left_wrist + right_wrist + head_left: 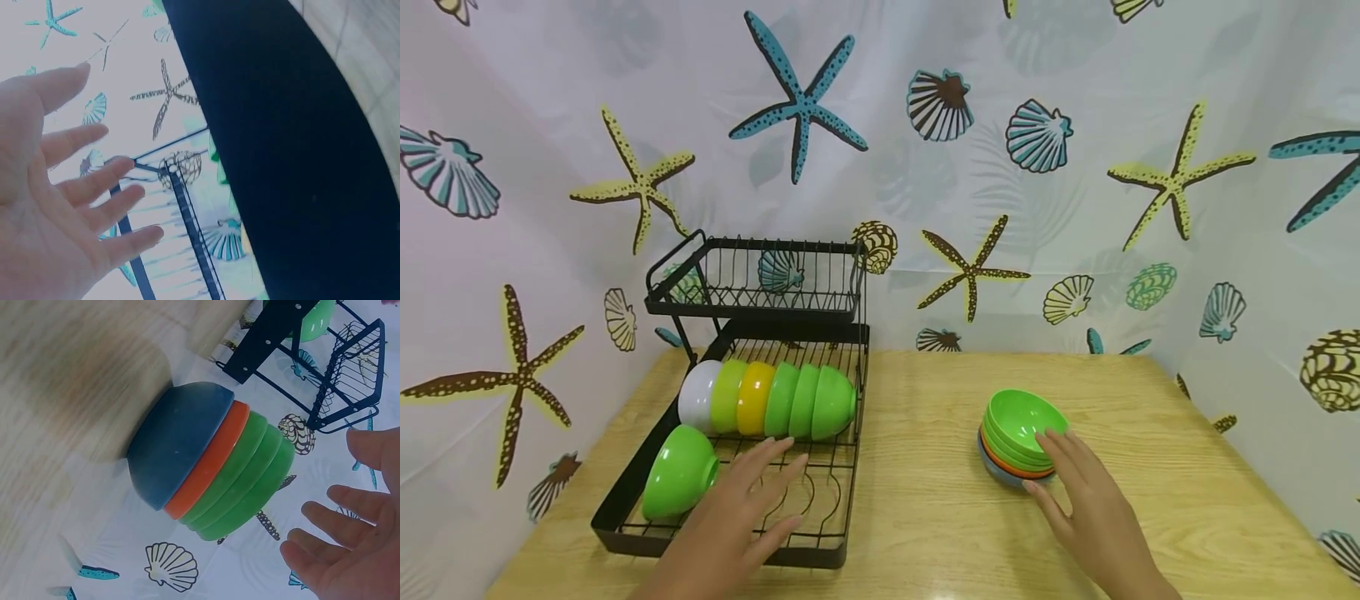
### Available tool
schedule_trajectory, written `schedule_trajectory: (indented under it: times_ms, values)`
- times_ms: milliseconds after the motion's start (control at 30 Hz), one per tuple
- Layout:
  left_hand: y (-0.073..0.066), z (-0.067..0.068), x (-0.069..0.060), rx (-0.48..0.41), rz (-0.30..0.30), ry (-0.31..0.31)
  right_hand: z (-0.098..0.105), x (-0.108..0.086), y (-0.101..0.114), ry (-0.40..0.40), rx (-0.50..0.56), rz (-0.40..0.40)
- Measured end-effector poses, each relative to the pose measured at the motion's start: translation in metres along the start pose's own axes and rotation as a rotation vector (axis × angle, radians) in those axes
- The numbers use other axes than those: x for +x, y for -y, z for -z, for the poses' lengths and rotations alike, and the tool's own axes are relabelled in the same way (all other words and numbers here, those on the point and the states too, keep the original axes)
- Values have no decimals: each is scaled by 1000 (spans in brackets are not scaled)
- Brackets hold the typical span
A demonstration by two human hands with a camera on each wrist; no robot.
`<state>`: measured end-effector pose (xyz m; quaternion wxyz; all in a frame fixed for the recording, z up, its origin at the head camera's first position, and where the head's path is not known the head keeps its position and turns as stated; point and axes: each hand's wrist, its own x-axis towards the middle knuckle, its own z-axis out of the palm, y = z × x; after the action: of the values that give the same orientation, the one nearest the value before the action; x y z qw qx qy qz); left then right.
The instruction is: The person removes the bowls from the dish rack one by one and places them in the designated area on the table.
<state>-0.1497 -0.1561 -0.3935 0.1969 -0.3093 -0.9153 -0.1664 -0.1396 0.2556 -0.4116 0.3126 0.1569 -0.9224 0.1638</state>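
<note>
The right hand [1090, 508], fingers spread and holding nothing, hovers just beside a stack of glossy, round-sided bowls [1017, 427]: three green, one orange, one dark blue at the base. The stack stands upright on the pale, wood-grained tabletop [925, 500]. The left hand [737, 521], also wide and bare, is over the front of a black two-tier wire rack [822, 557]. Near it, a smooth green bowl [676, 475] leans on its side; behind, a nested row of white, lime, yellow and green bowls [756, 404] stands on edge. Starfish-and-shell printed cloth [887, 50] hangs beyond.
</note>
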Motion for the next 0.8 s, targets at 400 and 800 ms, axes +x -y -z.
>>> schedule_trajectory:
  times_ms: [400,800]
  values:
    - [25,17,-5,45,263,-133,3,-10,19,-18,39,18]
    - [51,17,-18,47,662,-116,-1,-17,27,3,39,16]
